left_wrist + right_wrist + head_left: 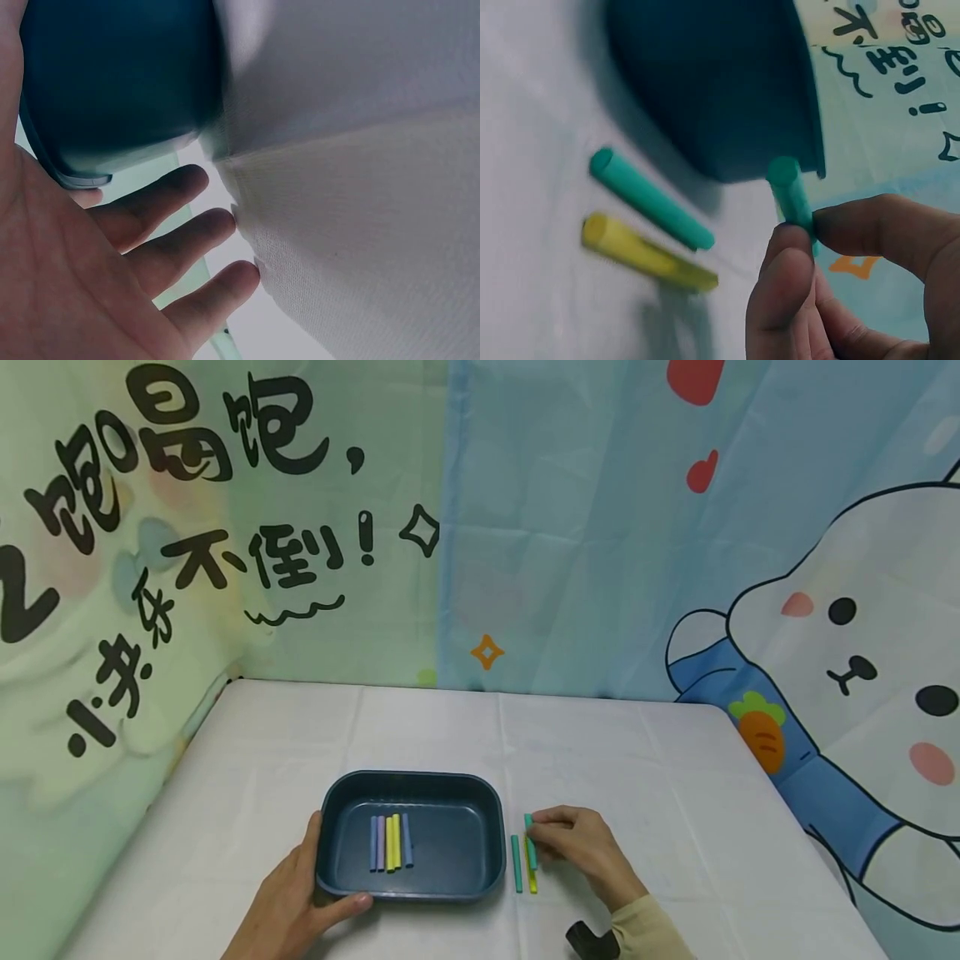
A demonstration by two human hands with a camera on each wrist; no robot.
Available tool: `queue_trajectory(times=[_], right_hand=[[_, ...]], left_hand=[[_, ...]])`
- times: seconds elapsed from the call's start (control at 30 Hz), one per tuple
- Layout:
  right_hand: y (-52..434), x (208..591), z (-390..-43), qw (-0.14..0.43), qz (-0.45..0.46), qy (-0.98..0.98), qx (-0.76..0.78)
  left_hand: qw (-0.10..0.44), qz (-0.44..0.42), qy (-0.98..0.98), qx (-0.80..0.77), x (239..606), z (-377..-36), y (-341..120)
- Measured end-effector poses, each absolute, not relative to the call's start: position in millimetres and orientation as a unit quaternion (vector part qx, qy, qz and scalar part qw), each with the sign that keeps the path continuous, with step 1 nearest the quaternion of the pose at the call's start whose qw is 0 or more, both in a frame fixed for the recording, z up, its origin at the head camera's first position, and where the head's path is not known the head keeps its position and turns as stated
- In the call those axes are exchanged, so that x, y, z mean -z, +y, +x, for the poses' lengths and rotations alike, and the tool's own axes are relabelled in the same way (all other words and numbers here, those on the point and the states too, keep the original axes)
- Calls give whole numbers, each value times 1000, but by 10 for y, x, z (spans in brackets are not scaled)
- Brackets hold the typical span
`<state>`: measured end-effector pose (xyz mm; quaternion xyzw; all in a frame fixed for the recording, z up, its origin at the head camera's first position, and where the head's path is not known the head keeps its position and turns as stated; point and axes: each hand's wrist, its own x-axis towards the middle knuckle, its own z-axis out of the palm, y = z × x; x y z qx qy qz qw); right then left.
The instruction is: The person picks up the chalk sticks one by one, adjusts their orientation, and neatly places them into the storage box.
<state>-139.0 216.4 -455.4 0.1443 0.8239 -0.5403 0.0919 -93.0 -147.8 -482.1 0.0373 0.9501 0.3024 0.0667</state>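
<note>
Pinching a short green stick (791, 196) between thumb and fingertips, the right hand (577, 847) holds it lifted off the white-clothed bench (660, 760), just to the right of the dark blue rectangular plastic tray (420, 781). The fingers of this hand are curled round the stick; nothing else is in its grip.

The left hand (296, 902) rests against the near left corner of the tray. Its thumb lies along the tray's front rim, while the left wrist view shows the other fingers straight and relaxed beside the tray wall, so this hand steadies the tray without closing on it.

Progress, judged from the layout: the work appears to be more than half done.
- In the tray: five sticks (390, 842), lying side by side on the tray floor, left of centre.
- In the right hand: one green stick.
- On the bench, right of the tray: one second green stick (516, 863) and one yellow stick (649, 253), lying near each other and roughly parallel.

Count by colour, as far as the head view shows:
- Blue: two, both in the tray.
- Lilac: one, in the tray.
- Yellow: three, two in the tray and one on the bench.
- Green: two, one held and one on the bench.

Total: eight sticks, one tray.
</note>
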Motion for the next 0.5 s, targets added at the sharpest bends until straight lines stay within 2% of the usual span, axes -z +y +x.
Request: queue_trajectory(times=[0.2,0.5], right_hand=[[2090,4499,-1406,113,135,782,598],[1954,4434,-1435,93,123,768,622]], left_hand=[[67,37,950,-303,4818,-930,-1477],[62,39,951,-299,4826,-936,-1476]])
